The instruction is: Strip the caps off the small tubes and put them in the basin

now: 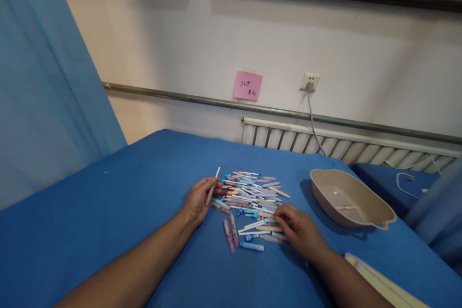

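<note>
In my left hand (198,199) is a slim pen barrel (210,196), tilted, with a white refill-like stick (217,172) rising from its upper end. That hand is at the left edge of a spread of pen parts (249,192) in white, blue, peach and brown. My right hand (298,231) rests low over the pile's right side, fingers pinched at the end of a peach pen barrel (266,214); its fingertips are partly hidden. Two pinkish patterned tubes (228,236) and a light-blue tube (251,247) lie nearer to me.
A beige basin (352,195) stands at the right with a small pen-like piece (345,208) inside. Yellow packaging (378,279) lies at the front right of the blue-covered table (144,173). A radiator (281,138), a plugged-in cable (312,115) and a curtain (54,72) border it.
</note>
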{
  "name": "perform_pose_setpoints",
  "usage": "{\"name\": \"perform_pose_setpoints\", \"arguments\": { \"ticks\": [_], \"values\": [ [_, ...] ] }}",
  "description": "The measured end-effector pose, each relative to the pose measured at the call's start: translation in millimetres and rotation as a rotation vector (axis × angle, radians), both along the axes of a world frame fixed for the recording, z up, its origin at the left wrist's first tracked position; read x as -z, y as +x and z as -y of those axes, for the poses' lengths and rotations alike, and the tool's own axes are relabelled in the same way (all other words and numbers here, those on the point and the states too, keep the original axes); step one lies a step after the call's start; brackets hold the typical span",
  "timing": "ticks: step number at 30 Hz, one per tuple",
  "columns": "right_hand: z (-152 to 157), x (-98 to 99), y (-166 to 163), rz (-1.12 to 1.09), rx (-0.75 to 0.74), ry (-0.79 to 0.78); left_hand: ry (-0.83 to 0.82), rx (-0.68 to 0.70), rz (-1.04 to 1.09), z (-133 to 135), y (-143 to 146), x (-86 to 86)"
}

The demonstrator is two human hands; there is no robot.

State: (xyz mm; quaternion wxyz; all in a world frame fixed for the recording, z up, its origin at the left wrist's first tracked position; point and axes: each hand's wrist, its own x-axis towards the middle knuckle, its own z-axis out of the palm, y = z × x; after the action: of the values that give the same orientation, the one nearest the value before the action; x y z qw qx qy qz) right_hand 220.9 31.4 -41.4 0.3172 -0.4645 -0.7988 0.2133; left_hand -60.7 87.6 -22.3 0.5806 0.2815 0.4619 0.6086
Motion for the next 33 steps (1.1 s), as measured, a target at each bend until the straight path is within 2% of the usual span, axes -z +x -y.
{"name": "perform_pose_setpoints", "arguments": {
  "ticks": [5, 8, 15, 20, 23, 30, 31, 33],
  "values": [
    [6.2, 1.6, -9.7, -0.011, -0.025, 0.037, -0.060, 0.109, 0.055, 22.9, 22.8, 3.0],
    [10.9, 1.7, -22.8, 0.015, -0.040, 0.046, -0.076, 0.190, 0.089, 28.7, 27.2, -0.1],
    [3.4, -13.3, -68.8, 0.221, -0.094, 0.087, -0.072, 0.314, 0.146, 16.2, 11.4, -3.3],
    [-13.3, -25.7, -99.6, 0.482, -0.131, 0.075, -0.056, 0.343, 0.150, 10.0, 3.6, 0.3],
    [-23.5, -27.5, -110.7, 0.544, -0.152, 0.077, -0.057, 0.341, 0.140, 9.3, 2.3, 1.5],
    [-29.4, -31.5, -111.1, 0.530, -0.162, 0.057, -0.026, 0.328, 0.079, 8.1, 2.2, -0.3],
    [-27.7, -32.6, -106.9, 0.473, -0.134, 0.047, -0.012, 0.326, 0.063, 8.9, 2.7, -1.7],
    [-22.9, -34.1, -94.9, 0.188, -0.039, -0.055, 0.024, 0.324, 0.037, 12.4, 5.4, -4.8]
  ]
}}
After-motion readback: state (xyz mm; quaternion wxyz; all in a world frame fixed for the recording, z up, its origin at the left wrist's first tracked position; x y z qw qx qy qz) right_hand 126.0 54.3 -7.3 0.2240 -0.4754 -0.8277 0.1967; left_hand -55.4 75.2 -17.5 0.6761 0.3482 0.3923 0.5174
